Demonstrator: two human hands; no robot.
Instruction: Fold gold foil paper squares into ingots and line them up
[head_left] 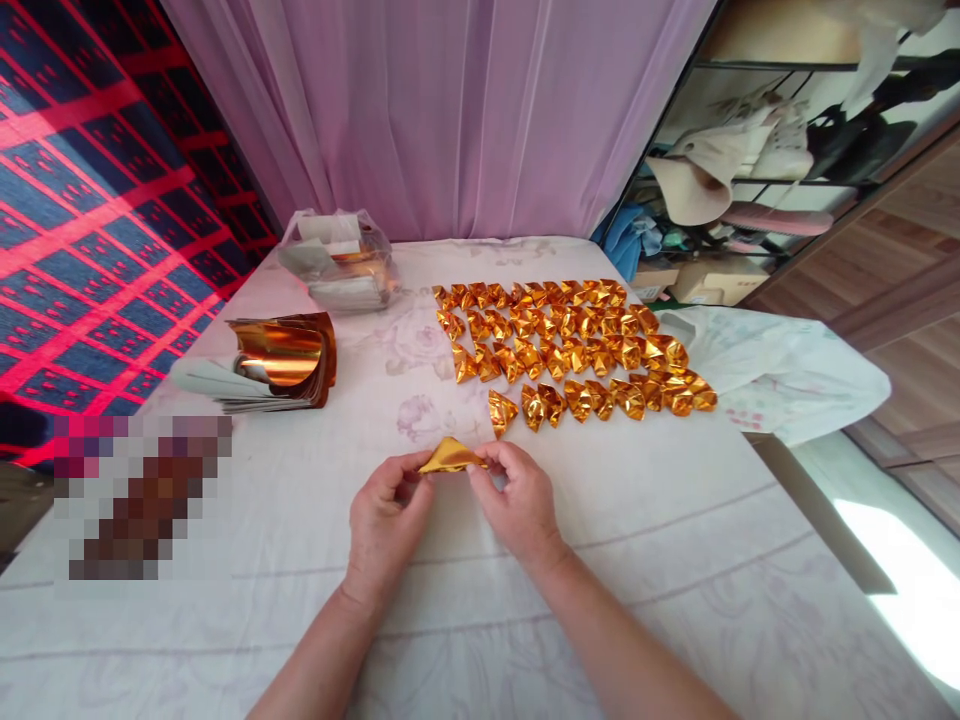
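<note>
Both of my hands pinch one small folded piece of gold foil paper (450, 457) just above the table's middle. My left hand (386, 525) grips its left corner, my right hand (517, 500) grips its right side. Just beyond the hands lie several finished gold foil folded shapes (570, 345), set out in neat rows. The nearest of them (501, 410) sits a little past my right fingers.
A stack of flat gold foil sheets (281, 362) curls up at the left. A clear plastic bag with more sheets (341, 262) stands at the back. A white plastic bag (780, 370) hangs over the right edge. The pale floral tablecloth (675, 560) covers the table.
</note>
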